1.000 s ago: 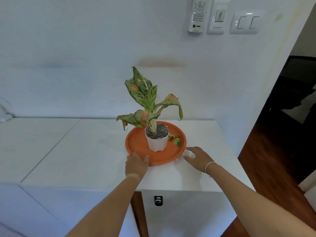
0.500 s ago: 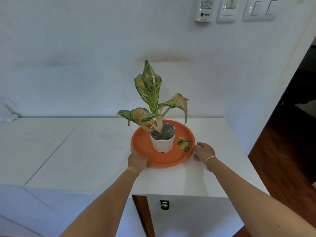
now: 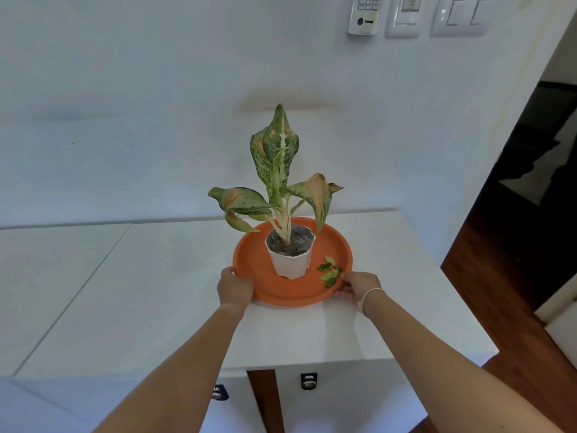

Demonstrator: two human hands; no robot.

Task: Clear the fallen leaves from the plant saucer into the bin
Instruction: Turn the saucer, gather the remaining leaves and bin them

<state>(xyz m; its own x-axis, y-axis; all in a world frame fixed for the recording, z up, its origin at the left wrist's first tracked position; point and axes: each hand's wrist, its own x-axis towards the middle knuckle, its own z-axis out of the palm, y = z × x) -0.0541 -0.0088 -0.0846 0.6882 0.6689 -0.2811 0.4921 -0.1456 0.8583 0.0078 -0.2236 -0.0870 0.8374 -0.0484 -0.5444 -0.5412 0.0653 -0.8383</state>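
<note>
Both hands clasp the orange saucer [image 3: 249,260] at its near rim. From left to right: the left hand [image 3: 234,289] curls over the rim at about 8 o'clock, the white pot [image 3: 290,260] with its plant [image 3: 274,170] stands on the saucer's middle, the fallen leaves [image 3: 329,271] lie loose on its floor at about 4 o'clock, and the right hand [image 3: 359,287] closes on the rim just beside them. The right hand is therefore nearer. Nothing else lies in the saucer. No bin is in view, so carrying the load calls for keeping it level, as the pot looks top-heavy.
</note>
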